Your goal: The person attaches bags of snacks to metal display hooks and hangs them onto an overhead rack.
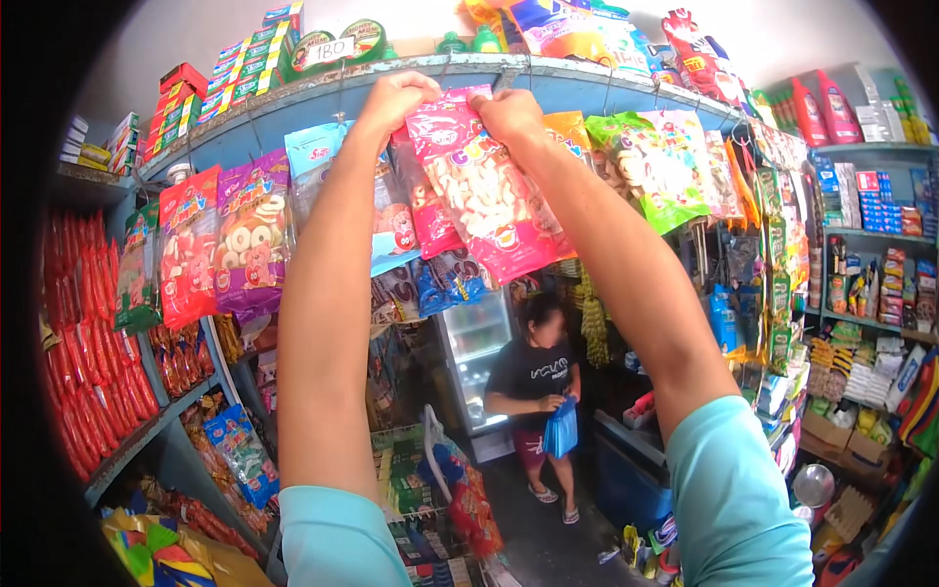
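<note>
A pink bag of gummy candy with a clear front hangs tilted at the overhead shelf edge, between my two raised hands. My right hand pinches its top right corner, thumb on the front. At the top left, my left hand is closed on the bag's upper edge, close to a wire hook; its fingertips are partly hidden. Behind it hangs another pink bag. A light blue candy bag is partly covered by my left forearm. An orange bag shows behind my right wrist.
More candy bags hang along the blue shelf, including a purple one and a green one. A person holding blue packets stands below, near a glass-door refrigerator. A blue cooler and a wire rack flank the floor.
</note>
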### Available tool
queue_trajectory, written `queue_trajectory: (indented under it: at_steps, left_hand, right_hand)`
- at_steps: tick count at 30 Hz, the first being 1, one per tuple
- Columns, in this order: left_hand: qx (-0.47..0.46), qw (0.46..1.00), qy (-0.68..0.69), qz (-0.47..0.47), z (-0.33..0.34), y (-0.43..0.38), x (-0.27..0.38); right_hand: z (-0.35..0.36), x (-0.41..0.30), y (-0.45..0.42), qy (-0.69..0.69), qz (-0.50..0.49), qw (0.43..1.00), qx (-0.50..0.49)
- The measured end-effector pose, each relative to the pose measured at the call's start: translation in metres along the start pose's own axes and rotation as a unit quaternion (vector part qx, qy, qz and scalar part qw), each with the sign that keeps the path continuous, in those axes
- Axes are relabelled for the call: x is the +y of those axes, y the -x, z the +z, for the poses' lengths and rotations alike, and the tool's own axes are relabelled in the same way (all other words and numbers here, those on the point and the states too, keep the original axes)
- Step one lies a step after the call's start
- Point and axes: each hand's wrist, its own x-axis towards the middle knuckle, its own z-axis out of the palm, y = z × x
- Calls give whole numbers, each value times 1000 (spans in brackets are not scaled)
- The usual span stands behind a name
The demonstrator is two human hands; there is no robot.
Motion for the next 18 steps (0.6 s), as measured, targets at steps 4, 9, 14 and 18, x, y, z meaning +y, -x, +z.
queue_trajectory:
  at_steps: [4,9,14,18]
  left_hand:
    - [-62,996,-44,45,-4,-3,13]
    - [52,964,-227,130,1,5,55]
    - [-131,955,-244,105,-5,9,67]
    - [-84,955,-278,65,-10,3,52]
  right_hand:
    - [-8,1,10,-75,-57,984,148]
    - [-18,-14,9,-77,-85,978,173]
    - [-13,-25,13,-75,-103,979,157]
    - [-9,-22,5,-109,-61,986,108]
